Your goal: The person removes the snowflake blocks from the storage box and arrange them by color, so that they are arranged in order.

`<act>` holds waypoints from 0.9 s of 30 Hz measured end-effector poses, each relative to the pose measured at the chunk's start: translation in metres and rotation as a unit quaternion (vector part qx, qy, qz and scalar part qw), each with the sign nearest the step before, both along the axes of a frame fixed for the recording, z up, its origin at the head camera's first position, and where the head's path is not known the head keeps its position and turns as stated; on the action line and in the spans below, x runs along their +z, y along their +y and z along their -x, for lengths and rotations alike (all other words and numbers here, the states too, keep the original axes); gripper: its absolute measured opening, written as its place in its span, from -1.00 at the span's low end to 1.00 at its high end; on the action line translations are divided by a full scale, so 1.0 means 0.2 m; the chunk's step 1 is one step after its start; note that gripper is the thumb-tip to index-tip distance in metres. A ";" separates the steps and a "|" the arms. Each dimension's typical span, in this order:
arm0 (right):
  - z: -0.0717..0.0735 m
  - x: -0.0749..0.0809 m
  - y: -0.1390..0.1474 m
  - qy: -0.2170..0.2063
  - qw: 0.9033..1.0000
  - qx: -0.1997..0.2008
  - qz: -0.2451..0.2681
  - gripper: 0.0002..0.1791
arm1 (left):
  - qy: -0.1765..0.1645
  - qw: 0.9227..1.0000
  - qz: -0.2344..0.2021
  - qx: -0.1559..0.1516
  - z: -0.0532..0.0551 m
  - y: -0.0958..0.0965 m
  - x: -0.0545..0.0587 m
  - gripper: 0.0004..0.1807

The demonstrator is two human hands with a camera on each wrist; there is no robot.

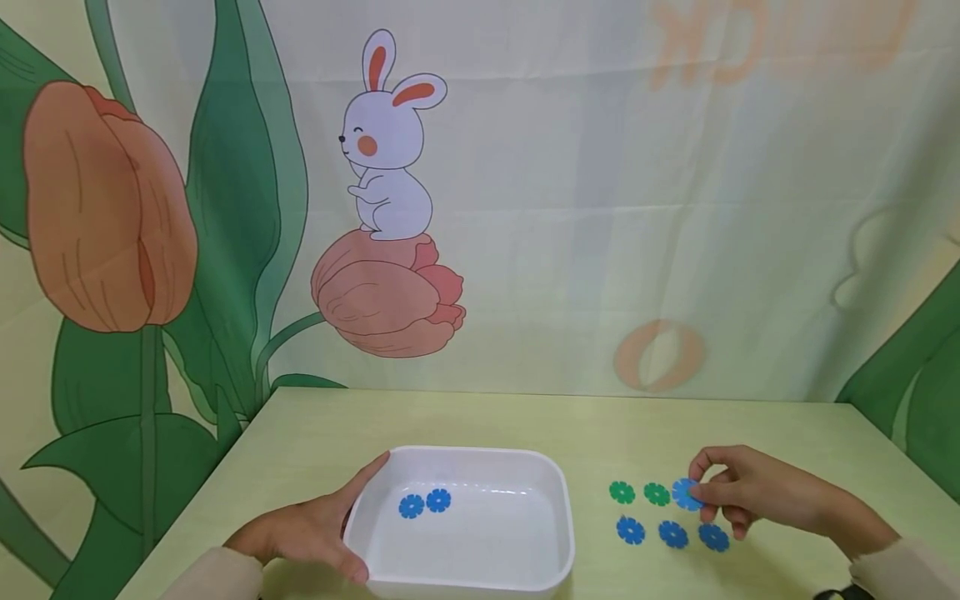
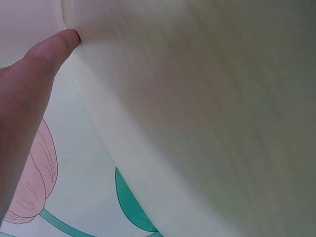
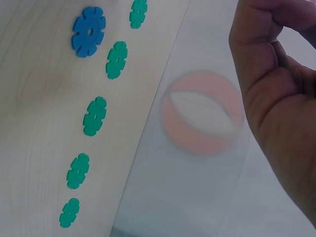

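My left hand (image 1: 311, 525) grips the left end of a white plastic tray (image 1: 566, 525), thumb near the front corner and a finger near the back one. Two blue snowflake discs (image 1: 424, 503) lie inside the tray, toward its left. Between thumb and forefinger, my right hand (image 1: 757, 492) pinches another blue snowflake disc (image 1: 684, 494) above the table. Two green snowflake discs (image 1: 637, 493) lie left of it, and three blue ones (image 1: 672, 534) form a nearer row. The right wrist view shows the right hand (image 3: 276, 74) with its fingertips cut off.
The pale wooden table (image 1: 600, 433) ends at a printed cloth (image 1: 540, 208) with a rabbit and tulips. In the right wrist view, a blue disc (image 3: 85, 32) and several green discs (image 3: 95, 116) lie near the table's back edge.
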State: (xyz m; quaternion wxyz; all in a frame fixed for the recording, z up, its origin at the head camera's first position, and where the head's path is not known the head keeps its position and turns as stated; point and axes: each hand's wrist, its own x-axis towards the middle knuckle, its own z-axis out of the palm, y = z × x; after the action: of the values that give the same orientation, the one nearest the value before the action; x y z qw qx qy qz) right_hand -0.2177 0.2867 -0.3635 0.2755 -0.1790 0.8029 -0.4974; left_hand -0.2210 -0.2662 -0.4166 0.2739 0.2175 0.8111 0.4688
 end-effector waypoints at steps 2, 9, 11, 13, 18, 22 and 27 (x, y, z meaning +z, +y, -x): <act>0.00 -0.01 0.01 -0.004 1.000 -0.005 -0.001 -0.74 | 0.001 1.000 0.001 0.000 0.00 0.00 0.00 0.46; 0.00 -0.03 0.07 -0.008 1.000 -0.009 0.010 -0.76 | 0.002 1.000 -0.004 -0.004 0.00 0.00 0.00 0.46; -0.01 -0.03 0.10 -0.006 1.000 -0.005 0.015 -0.77 | 0.001 1.000 -0.007 -0.006 0.00 0.00 -0.01 0.46; -0.01 -0.04 0.11 -0.008 1.000 -0.006 0.016 -0.77 | 0.003 1.000 -0.007 -0.007 0.00 0.00 -0.01 0.46; -0.02 -0.06 0.16 -0.014 1.000 -0.009 0.021 -0.79 | 0.008 1.000 0.001 -0.004 0.01 -0.01 -0.01 0.46; -0.03 -0.09 0.19 -0.020 0.999 -0.012 0.027 -0.81 | 0.008 1.000 0.001 -0.006 0.01 -0.01 -0.01 0.46; -0.05 -0.11 0.22 -0.023 0.999 -0.035 0.009 -0.81 | 0.001 1.000 -0.007 -0.008 0.01 -0.01 -0.01 0.46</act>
State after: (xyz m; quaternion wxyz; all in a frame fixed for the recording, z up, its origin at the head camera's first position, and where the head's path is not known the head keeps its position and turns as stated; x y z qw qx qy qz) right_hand -0.2086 0.3314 -0.3850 0.2746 -0.1419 0.7976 -0.5180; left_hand -0.2231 -0.2681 -0.4179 0.2752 0.2265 0.8063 0.4720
